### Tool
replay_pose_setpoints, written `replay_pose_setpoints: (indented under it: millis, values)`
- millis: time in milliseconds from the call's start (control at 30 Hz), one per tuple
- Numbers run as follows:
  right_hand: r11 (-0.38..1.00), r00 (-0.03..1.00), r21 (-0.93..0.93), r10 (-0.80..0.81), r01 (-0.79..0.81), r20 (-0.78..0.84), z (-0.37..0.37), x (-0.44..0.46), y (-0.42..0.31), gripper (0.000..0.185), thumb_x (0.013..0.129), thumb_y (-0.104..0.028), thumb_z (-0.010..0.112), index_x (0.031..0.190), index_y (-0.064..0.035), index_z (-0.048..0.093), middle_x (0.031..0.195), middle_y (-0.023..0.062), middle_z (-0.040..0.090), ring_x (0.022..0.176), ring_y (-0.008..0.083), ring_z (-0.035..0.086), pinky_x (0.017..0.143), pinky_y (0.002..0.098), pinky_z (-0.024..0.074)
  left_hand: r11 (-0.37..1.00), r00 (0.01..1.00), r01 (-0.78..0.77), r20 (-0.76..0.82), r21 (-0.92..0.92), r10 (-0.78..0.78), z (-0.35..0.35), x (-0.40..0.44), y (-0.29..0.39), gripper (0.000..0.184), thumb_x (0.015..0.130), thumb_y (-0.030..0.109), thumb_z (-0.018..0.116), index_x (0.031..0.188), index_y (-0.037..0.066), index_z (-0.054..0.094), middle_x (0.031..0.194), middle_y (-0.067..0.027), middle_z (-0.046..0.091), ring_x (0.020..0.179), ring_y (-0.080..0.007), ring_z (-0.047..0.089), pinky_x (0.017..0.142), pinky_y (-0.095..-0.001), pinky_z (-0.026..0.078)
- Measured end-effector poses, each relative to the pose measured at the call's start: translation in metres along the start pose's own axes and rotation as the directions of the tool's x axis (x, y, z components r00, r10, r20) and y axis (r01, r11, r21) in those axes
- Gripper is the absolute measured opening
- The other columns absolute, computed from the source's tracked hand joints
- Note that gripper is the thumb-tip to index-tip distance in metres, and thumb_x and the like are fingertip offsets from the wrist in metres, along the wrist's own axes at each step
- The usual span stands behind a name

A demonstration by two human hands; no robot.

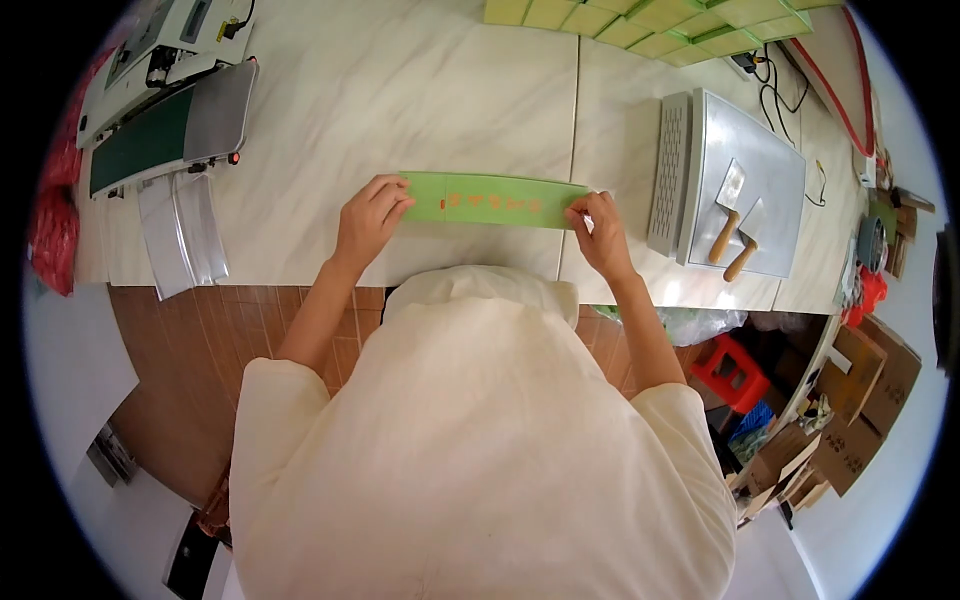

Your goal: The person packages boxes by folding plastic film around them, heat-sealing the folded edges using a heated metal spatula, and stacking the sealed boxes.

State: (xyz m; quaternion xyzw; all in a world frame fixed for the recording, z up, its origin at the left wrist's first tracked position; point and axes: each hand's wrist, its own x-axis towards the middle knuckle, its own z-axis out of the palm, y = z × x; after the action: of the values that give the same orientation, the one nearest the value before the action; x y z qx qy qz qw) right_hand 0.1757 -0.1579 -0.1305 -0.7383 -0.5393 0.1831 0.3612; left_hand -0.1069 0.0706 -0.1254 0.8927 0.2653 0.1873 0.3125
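A long green printed strip [490,213], like paper or thin card with orange characters, stretches between my two hands over the marble-patterned table. Its left end is pinched in my left hand [370,217], fingers closed. At the other end my right hand [600,228] grips the corner between thumb and fingers. The strip is held level from side to side, with its printed face toward me. Whether its lower edge touches the table I cannot tell.
A metal box [745,150] on the right bears two wooden-handled scrapers [728,215]. Several green boxes [660,25] are stacked at the back. At left stand a machine with a green belt [145,145] and clear plastic bags [182,230]. A red stool [730,372] is below right.
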Motion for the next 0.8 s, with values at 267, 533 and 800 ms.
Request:
replay_pose_setpoints:
  millis: [267,533,800]
  values:
    - [0.982,0.984,0.061,0.178,-0.179,0.016,0.003,0.0,-0.002,0.012,0.084,0.001,0.067,0.09,-0.0004,0.056,0.098,0.0122,0.058,0.083,0.0304,0.055,0.073,0.0381,0.0462,0.999,0.998,0.04,-0.043,0.003,-0.04,0.006,0.001,0.001,0.014,0.083,0.012,0.071,0.081,0.004,0.06,0.096,-0.0032,0.065,0.074,-0.0224,0.062,0.063,-0.033,0.049]
    - [0.904,0.958,-0.315,-0.273,0.288,0.092,-0.014,0.011,-0.015,0.02,0.081,-0.011,0.073,0.094,-0.006,0.058,0.127,0.0107,0.058,0.115,0.0315,0.055,0.09,0.0413,0.0457,0.98,0.984,-0.127,-0.106,0.15,0.144,0.011,-0.002,-0.002,0.012,0.083,0.01,0.071,0.083,0.005,0.06,0.092,-0.003,0.068,0.078,-0.0232,0.063,0.07,-0.0348,0.05]
    - [0.883,0.908,-0.252,-0.336,0.396,0.25,-0.012,0.0,0.017,0.029,0.078,-0.012,0.076,0.1,-0.006,0.058,0.122,0.0093,0.06,0.112,0.0297,0.057,0.091,0.0429,0.0462,0.959,0.975,-0.21,-0.035,0.19,0.22,0.005,-0.005,-0.007,0.014,0.085,0.011,0.07,0.086,0.006,0.058,0.096,-0.0033,0.07,0.08,-0.0231,0.063,0.072,-0.0354,0.051]
